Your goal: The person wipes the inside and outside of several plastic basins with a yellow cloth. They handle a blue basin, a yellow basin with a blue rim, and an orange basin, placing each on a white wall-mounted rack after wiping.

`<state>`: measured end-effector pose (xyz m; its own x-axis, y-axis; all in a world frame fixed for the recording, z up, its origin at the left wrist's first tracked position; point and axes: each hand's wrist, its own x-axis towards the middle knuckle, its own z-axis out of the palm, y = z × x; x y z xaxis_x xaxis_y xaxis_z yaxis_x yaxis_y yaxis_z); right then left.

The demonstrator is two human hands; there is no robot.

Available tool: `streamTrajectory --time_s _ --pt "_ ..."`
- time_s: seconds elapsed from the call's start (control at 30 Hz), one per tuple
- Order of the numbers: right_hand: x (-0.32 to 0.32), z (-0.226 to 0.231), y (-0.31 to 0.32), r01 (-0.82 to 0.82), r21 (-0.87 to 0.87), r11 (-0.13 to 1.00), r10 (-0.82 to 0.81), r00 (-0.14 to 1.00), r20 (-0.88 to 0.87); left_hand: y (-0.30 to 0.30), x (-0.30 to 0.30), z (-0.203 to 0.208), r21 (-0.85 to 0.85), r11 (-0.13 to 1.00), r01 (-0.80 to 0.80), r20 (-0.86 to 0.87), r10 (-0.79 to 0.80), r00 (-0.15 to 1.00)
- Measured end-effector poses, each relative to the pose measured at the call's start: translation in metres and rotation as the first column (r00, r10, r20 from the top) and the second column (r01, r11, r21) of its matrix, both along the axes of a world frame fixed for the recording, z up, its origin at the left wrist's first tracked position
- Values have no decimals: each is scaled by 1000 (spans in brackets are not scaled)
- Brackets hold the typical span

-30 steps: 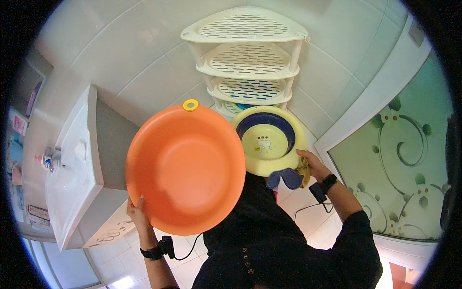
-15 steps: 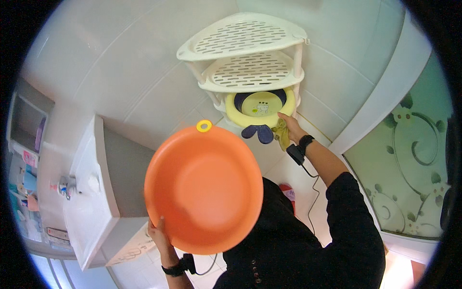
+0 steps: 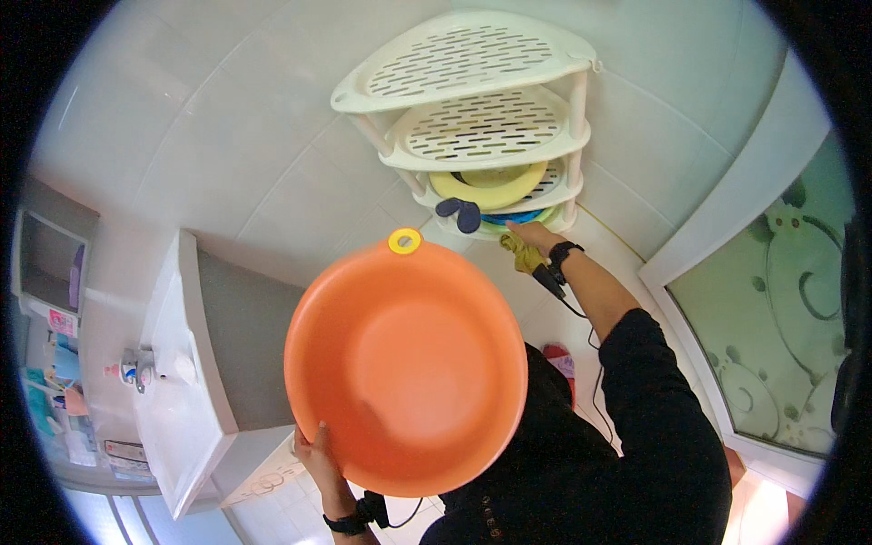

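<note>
An orange basin point(image 3: 418, 354) with a yellow ring tab point(image 3: 405, 241) is held up in front of me. My left hand point(image 3: 318, 459) grips its lower left rim, thumb on the inside. My right hand point(image 3: 534, 238) reaches to the bottom tier of a white corner rack point(image 3: 463, 86), with a crumpled olive-yellow cloth point(image 3: 522, 254) hanging from its closed fingers. Those fingers are beside a blue and green round item point(image 3: 518, 216), mostly hidden. Just above sits a yellow ring-shaped seat point(image 3: 490, 193) with dark blue ear-like flaps point(image 3: 459, 215), partly under the shelf over it.
On the left is a white washbasin point(image 3: 177, 381) with a metal tap point(image 3: 138, 368). A patterned glass door point(image 3: 763, 309) stands on the right. Below my right arm runs a black cable point(image 3: 599, 391), near a red slipper point(image 3: 559, 363).
The yellow seat is now farther back on its shelf, and my right hand has left it for the tier below, still with the cloth. The basin appears slightly lower and more to the right.
</note>
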<state>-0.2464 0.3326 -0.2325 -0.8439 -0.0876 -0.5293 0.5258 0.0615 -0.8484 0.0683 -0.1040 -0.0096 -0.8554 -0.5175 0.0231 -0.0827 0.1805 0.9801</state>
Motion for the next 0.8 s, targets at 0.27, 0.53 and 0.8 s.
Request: streamTrajectory --time_s 0.27,0.53,0.8 --pt "128 13 63 125 -710 694 9 983 182 6 -9 2 -68 997 30 25 -28 999" --pt "135 231 55 131 -520 844 -355 864 -358 41 -29 9 -142 941 307 33 -305 952" --pt "138 314 -115 282 653 703 711 -299 -637 61 -30 12 -161 912 378 -78 -393 916"
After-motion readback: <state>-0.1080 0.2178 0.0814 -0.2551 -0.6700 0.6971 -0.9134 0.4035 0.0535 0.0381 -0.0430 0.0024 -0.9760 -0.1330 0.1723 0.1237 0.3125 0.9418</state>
